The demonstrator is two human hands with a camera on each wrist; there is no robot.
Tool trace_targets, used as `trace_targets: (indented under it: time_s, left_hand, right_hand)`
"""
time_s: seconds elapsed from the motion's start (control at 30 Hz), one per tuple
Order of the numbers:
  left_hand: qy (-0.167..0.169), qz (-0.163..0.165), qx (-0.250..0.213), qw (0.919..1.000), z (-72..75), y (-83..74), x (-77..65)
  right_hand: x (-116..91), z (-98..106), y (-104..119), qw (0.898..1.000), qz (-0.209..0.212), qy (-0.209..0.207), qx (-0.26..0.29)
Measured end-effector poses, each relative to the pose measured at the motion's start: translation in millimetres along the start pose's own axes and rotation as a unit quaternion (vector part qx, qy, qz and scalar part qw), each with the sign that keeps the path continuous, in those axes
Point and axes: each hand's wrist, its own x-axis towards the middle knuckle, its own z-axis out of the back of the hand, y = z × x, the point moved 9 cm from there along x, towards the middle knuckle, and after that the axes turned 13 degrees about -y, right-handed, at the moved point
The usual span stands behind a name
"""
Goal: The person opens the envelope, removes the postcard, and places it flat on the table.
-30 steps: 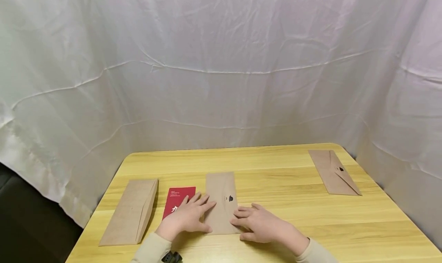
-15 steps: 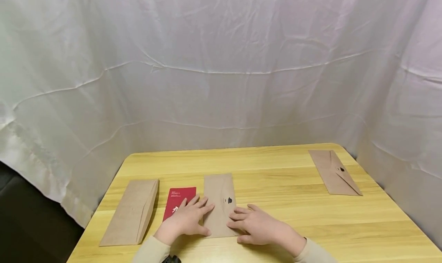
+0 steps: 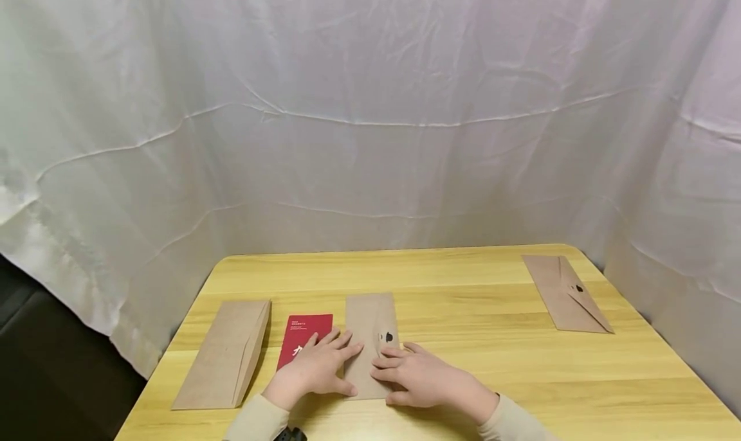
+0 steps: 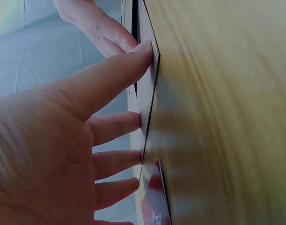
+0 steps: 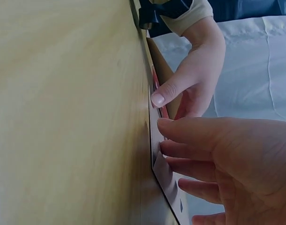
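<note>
A brown paper envelope (image 3: 361, 319) lies flat before me, a small black print on its right side. Spread fingers of my left hand (image 3: 318, 368) rest on its left edge, with the thumb on the near left corner. From the right, my right hand (image 3: 421, 375) lays its extended fingertips on the envelope's flap, just below the black print. In the right wrist view those fingertips touch the flap (image 5: 164, 174). Partly under my left hand is a red card (image 3: 305, 333) with white lettering; its lower part is hidden.
Another brown envelope (image 3: 217, 357), bulging slightly along its right side, lies at the table's left. A flat brown envelope with a black print (image 3: 554, 292) lies at the far right. White cloth (image 3: 370, 158) hangs behind the wooden table (image 3: 463, 267).
My right hand's fingers have slid leftward, further onto the envelope. The left hand stays on the left edge. The whole head view has shifted slightly.
</note>
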Motion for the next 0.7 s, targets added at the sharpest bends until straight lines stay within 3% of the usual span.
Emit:
trace_targets:
  time_s: [0.27,0.7]
  left_hand:
    - [0.005,-0.002,0.001,1.0,-1.2,0.1,-1.3]
    - [0.009,-0.002,-0.005,0.9999,-0.9,1.9,0.8]
  right_hand:
    - [-1.0,1.7,-2.1,0.999,-0.031,0.01,0.02]
    - [-1.6,12.1,-5.0,0.999,-0.039,-0.001,0.018]
